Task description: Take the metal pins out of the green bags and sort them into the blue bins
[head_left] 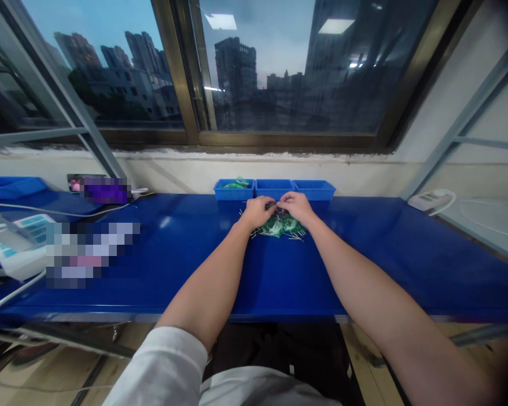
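Note:
A pile of green packets and thin metallic pieces (279,226) lies on the blue table (288,276). Over the back of this pile, my left hand (259,211) is closed, its fingertips pinching something small and dark that I cannot make out. Close beside it on the right, my right hand (296,205) is also closed, with its fingertips near those of my left hand; what it pinches is too small to name. Behind my hands stand three joined blue bins, and the left bin (234,194) holds some green packets (238,182).
The middle bin (274,188) and right bin (314,192) stand by the wall. At the left are a white device (23,248), cables and a blue tray (12,186). A white power strip (430,199) lies at the far right. Metal posts rise on both sides.

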Action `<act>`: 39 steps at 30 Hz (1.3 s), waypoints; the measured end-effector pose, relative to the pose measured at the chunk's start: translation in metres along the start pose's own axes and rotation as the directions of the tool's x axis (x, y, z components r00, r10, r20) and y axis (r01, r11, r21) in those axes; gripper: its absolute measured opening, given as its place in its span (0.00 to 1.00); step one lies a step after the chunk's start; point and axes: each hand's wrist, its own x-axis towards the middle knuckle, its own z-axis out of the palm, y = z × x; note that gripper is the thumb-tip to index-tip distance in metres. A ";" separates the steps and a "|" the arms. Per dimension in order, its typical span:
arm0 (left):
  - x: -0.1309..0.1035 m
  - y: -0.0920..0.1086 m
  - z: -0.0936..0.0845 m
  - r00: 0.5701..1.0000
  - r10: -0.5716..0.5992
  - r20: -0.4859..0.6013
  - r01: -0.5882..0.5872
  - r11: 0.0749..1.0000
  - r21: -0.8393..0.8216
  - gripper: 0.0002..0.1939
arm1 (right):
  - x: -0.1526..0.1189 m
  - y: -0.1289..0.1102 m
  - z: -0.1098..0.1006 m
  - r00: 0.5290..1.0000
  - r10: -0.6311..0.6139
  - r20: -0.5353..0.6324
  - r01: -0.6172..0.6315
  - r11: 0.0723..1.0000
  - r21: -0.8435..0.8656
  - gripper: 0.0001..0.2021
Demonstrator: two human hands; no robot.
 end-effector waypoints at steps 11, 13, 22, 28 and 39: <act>-0.001 0.009 -0.008 1.000 -0.023 0.009 0.023 0.999 -0.040 0.13 | 0.003 0.001 -0.001 1.000 0.005 -0.003 -0.006 0.994 -0.105 0.22; -0.001 0.010 -0.009 0.998 -0.063 0.024 0.063 0.998 0.001 0.13 | 0.002 0.000 -0.001 0.999 0.034 0.006 -0.034 0.999 -0.039 0.21; 0.000 0.004 -0.008 0.998 -0.064 0.008 0.063 0.997 0.042 0.14 | -0.001 -0.003 -0.009 0.999 0.004 0.042 -0.008 0.995 0.100 0.16; -0.001 0.003 -0.005 0.996 -0.094 -0.004 0.094 0.995 0.035 0.16 | 0.002 0.005 -0.011 0.999 -0.023 0.030 0.021 0.998 0.058 0.15; -0.002 0.002 -0.005 0.957 -0.267 -0.110 0.277 0.957 0.091 0.23 | 0.011 0.008 -0.021 0.988 -0.053 -0.145 -0.038 0.828 -0.559 0.29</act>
